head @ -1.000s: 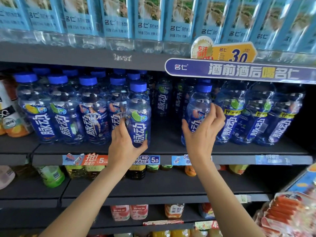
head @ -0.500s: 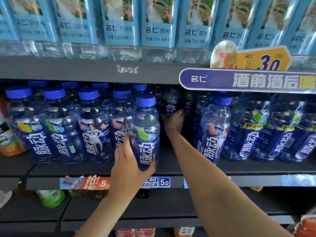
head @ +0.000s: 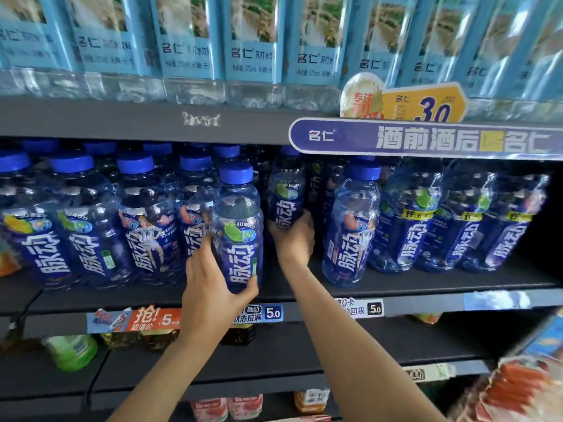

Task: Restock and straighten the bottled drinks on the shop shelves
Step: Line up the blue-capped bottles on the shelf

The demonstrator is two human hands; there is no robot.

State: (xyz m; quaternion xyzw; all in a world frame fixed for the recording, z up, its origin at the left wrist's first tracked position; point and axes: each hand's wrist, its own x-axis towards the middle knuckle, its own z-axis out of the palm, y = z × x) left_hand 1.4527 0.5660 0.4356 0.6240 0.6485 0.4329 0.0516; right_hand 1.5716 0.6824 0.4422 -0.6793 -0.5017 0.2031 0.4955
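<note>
Left grip [head: 213,281] curled round front bottle [head: 237,229], right grip [head: 294,236] seemingly clasping rear bottle [head: 286,199] deeper in

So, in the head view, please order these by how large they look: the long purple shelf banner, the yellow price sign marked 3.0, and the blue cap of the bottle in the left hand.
1. Long purple shelf banner.
2. Yellow price sign marked 3.0.
3. Blue cap of the blue-labelled plastic bottle that the left hand holds, although it is nearest the camera.
</note>
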